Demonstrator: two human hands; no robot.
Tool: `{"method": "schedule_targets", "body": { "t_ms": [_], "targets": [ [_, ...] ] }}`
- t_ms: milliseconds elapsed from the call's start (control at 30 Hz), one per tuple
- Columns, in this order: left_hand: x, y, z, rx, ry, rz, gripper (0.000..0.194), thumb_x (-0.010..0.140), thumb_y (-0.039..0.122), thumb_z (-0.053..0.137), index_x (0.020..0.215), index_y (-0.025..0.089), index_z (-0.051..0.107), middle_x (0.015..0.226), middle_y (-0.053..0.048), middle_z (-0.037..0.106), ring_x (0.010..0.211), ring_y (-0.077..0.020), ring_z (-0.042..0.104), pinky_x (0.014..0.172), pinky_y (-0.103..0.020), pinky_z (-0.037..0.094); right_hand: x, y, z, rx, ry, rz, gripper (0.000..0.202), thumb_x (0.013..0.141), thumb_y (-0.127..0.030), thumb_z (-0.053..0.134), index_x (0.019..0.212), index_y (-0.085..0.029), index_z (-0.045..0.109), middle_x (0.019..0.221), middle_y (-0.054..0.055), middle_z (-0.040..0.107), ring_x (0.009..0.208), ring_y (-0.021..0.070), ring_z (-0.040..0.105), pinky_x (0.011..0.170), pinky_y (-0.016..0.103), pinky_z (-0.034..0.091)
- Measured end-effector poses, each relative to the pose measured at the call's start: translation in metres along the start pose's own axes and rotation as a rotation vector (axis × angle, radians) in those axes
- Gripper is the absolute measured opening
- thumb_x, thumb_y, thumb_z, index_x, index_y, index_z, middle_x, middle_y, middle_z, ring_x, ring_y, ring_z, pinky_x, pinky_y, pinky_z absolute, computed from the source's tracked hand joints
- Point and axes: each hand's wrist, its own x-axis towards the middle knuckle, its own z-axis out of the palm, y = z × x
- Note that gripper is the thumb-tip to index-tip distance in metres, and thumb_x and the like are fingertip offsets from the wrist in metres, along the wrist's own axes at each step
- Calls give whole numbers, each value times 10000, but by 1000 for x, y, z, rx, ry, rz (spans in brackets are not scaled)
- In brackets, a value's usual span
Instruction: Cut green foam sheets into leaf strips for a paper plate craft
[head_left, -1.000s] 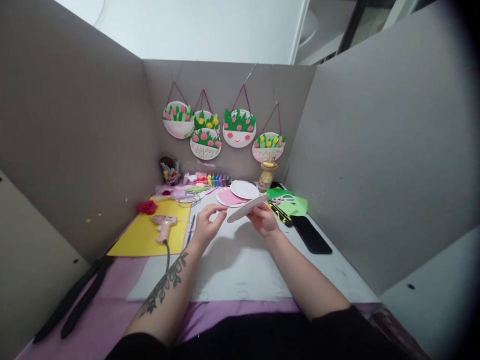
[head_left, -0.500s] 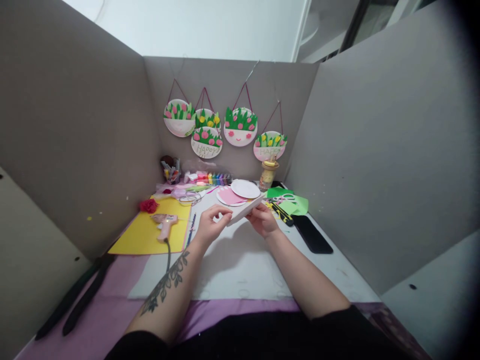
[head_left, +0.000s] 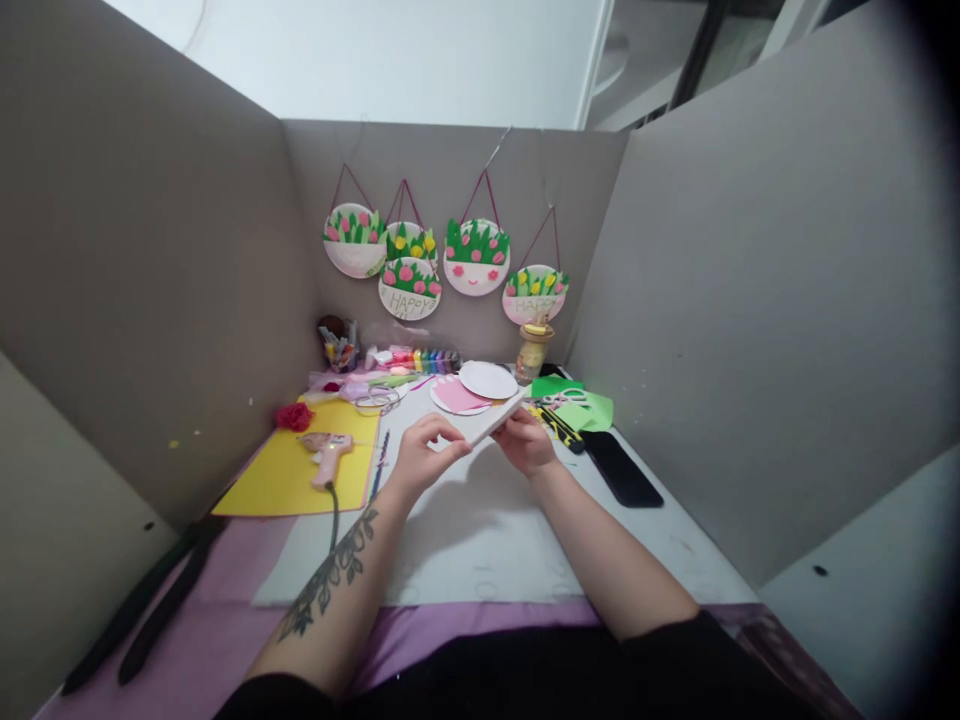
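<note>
A white piece that looks like a paper plate (head_left: 498,420) is held up above the table, tilted and seen almost edge-on. My left hand (head_left: 430,452) pinches its near lower end between thumb and fingers. On the other side, my right hand (head_left: 526,442) grips it with the fingers partly hidden beneath. Just beyond lie a white round paper plate (head_left: 487,379) and, under it, a second plate with a pink paper piece (head_left: 459,394).
At left, a pink glue gun (head_left: 330,458) rests on yellow sheets (head_left: 262,480). A black phone (head_left: 622,470), a yellow-black cutter (head_left: 562,430) and green paper (head_left: 596,410) lie at right. Decorated plates (head_left: 477,262) hang on the back panel. Grey panels (head_left: 750,280) stand around the table.
My left hand has shifted slightly along the plate's near end, and the plate has turned a little more edge-on. The whole view has moved slightly.
</note>
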Motion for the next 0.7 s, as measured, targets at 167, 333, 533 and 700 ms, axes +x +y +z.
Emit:
{"method": "schedule_targets", "body": {
  "t_ms": [167, 333, 533, 700],
  "targets": [
    [1, -2, -1, 7, 12, -4, 108, 763, 289, 690, 699, 203, 685, 724, -33, 682, 707, -156, 599, 604, -279, 431, 0, 1, -2, 42, -15, 21, 354, 612, -486, 752, 858, -236, 703, 914, 60, 736, 865, 261, 668, 830, 462, 514],
    [2, -8, -2, 23, 17, -12, 104, 758, 274, 694, 692, 195, 680, 708, -26, 672, 692, -150, 592, 589, -266, 416, -1, 1, -12, 77, -159, 106, 398, 580, -484, 787, 868, -222, 706, 900, 64, 735, 888, 269, 668, 825, 456, 507],
    [1, -17, 3, 130, 25, -90, 135, 798, 218, 614, 911, 199, 684, 878, -36, 696, 738, -144, 594, 647, -262, 450, 3, 13, -7, -67, -24, 79, 369, 631, -458, 766, 883, -198, 695, 865, 59, 735, 820, 248, 665, 788, 405, 513],
    [3, -25, 3, 3, 87, -267, 73, 743, 235, 640, 761, 177, 681, 738, -15, 680, 686, -138, 570, 676, -260, 435, 7, 14, -4, -192, 25, -20, 299, 684, -361, 735, 919, -191, 663, 883, 47, 711, 847, 210, 643, 821, 357, 493]
  ]
}}
